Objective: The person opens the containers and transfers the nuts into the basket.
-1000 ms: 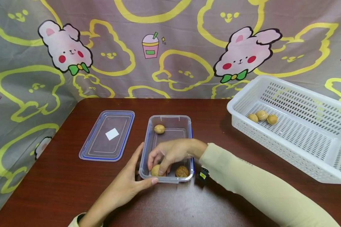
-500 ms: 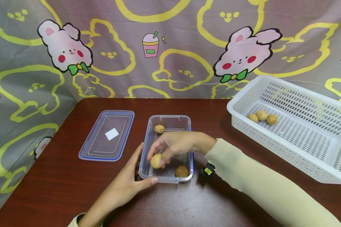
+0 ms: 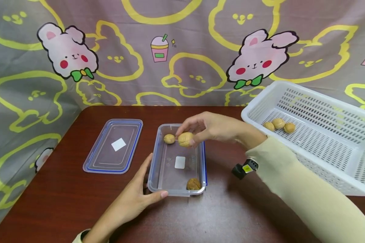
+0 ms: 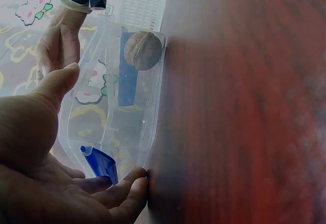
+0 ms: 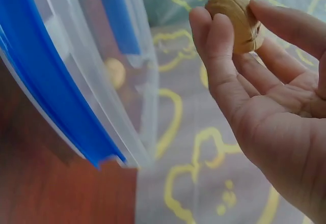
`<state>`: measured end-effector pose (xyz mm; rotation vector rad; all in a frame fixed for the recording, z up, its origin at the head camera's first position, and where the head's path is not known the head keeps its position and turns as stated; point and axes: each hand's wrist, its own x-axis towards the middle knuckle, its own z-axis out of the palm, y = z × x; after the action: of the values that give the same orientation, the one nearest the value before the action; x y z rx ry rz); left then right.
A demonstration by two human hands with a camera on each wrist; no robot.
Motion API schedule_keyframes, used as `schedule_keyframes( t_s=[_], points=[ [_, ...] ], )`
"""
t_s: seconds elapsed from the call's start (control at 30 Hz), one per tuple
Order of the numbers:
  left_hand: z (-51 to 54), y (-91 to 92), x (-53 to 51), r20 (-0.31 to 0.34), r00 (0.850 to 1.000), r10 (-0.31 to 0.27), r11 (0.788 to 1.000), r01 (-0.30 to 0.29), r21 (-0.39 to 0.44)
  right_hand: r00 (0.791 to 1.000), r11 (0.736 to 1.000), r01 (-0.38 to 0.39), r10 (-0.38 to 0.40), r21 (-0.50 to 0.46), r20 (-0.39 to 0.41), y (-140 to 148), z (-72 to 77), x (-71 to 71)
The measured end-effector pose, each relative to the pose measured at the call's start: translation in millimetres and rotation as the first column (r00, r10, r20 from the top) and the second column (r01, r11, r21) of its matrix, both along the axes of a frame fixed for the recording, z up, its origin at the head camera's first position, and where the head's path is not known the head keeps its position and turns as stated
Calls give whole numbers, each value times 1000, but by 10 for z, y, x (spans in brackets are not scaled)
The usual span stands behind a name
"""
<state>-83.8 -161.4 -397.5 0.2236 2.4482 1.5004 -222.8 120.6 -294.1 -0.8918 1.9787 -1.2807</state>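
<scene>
A person's right hand [image 3: 217,125] pinches a pale walnut [image 3: 185,139] between thumb and fingertips at the far end of a clear plastic box [image 3: 167,172], while the left hand [image 3: 137,195], thumb and fingers spread, braces the box around its near left corner. The box stands on a reddish-brown desk [image 3: 57,199], backed by a cartoon-print cloth [image 3: 197,40].

The step in hand appears to be the handling of a single nut over the box. The nut is held clear of the box floor, though its exact height against the rim cannot be told. The next move, by the look of it, calls for a firm pinch on the rounded shell, a steady box and room to pass the walls.

The pale walnut sits at the right hand's fingertips, well apart from the left hand at the box's near end. Inside the box, a second walnut [image 3: 169,138] lies by the far left corner; a darker walnut [image 3: 193,184] rests in the near right corner. A blue-edged lid [image 3: 117,157] lies flat toward the desk's left edge, apart from the box. Toward the desk's right edge, three walnuts [image 3: 278,123] cluster near the left end of a white slotted basket [image 3: 331,148].
</scene>
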Motion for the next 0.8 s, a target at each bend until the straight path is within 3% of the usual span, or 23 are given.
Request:
schedule_keyframes(
  t_s=[0.23, 0.47, 0.8],
  points=[
    [-23, -9, 4, -9, 1000, 9, 1000, -9, 4, 985, 980, 173, -171, -97, 30, 349, 188, -46],
    [-3, -22, -2, -28, 1000, -3, 1000, 4, 17, 946, 935, 324, -325, -145, 20, 747, 312, -40],
    [14, -21, -7, -38, 999, -15, 999, 16, 28, 894, 860, 448, -433, -243, 116, 1538, 311, -75]
  ],
)
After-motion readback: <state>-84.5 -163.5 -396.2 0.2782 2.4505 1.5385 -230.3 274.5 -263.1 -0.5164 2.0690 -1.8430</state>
